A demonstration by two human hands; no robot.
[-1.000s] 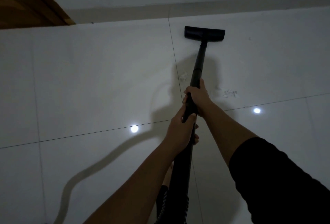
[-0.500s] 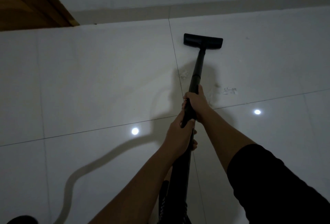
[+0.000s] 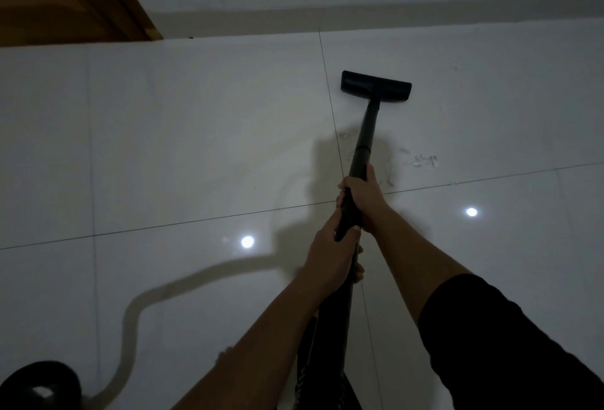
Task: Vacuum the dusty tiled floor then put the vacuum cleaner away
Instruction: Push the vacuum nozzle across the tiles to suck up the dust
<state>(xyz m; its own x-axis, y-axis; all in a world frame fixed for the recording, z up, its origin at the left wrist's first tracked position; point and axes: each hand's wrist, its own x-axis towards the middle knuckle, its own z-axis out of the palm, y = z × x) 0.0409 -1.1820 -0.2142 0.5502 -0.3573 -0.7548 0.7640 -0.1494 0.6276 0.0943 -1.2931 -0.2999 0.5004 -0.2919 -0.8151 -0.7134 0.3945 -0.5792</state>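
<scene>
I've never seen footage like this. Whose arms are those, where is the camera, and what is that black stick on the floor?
There is no robot here. The camera sits on a person's head and looks down, so the arms reaching in from the bottom are that person's own. Both hands grip a black vacuum wand: the right hand higher up, the left hand just below it. At the wand's far end a flat nozzle rests on the pale tiled floor. Faint dusty smudges lie right of the wand. The two bright dots are lamp reflections. A wooden door frame shows top left, and a dark round object, too dim to identify, bottom left.
</scene>
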